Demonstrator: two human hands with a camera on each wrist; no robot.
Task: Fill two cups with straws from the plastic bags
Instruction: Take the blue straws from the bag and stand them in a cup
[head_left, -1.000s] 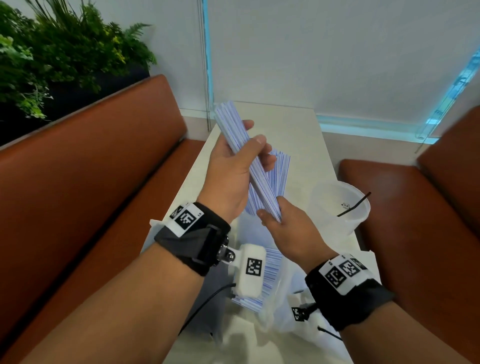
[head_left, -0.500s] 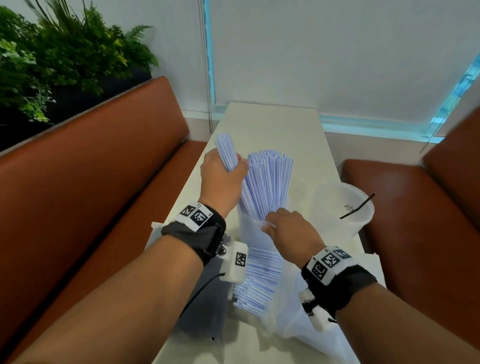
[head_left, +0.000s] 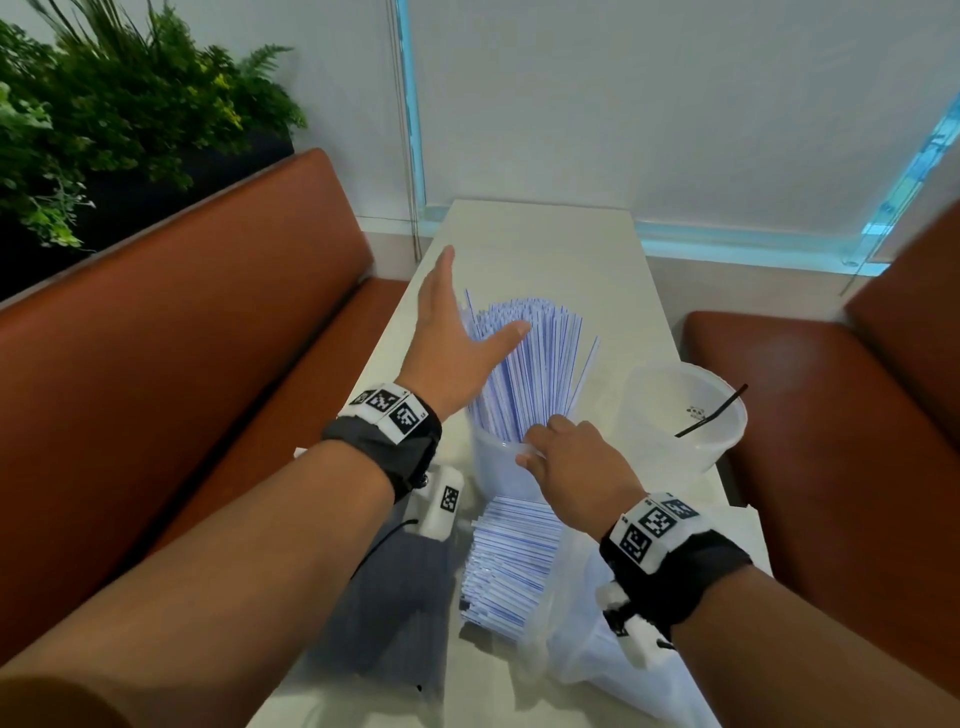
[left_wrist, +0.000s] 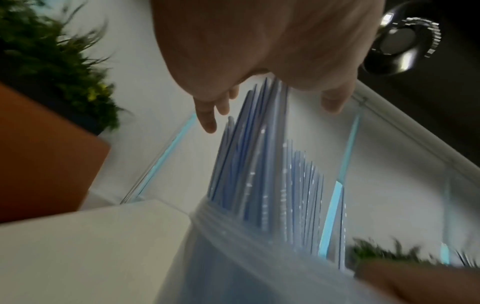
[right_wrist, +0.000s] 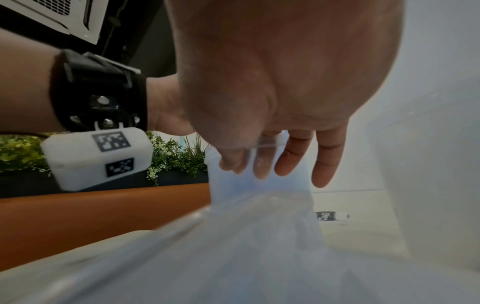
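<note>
left hand (head_left: 452, 332) flat, fingers straight against the straws (head_left: 524, 364) | right hand (head_left: 566, 457) pinching near cup (head_left: 493, 462) rim on desk (head_left: 545, 249) | tip: steady cup, nudge the fan upright before grabbing more

The cup (head_left: 498, 467) whose rim my right hand (head_left: 571, 467) pinches is frosted, translucent plastic, smooth, and the second cup (head_left: 680, 415) beside it has the same milky finish. The straws (head_left: 524, 364) in it are in thin paper sleeves, white with blue lines, matt, and more lie in a clear, glossy, crinkled plastic bag (head_left: 587, 639). The table (head_left: 545, 249) is a smooth pale matt top, the benches (head_left: 208, 332) a smooth brown leather-like cover with a dull sheen, and my wristbands (head_left: 384, 447) are black cloth under white plastic blocks.
</note>
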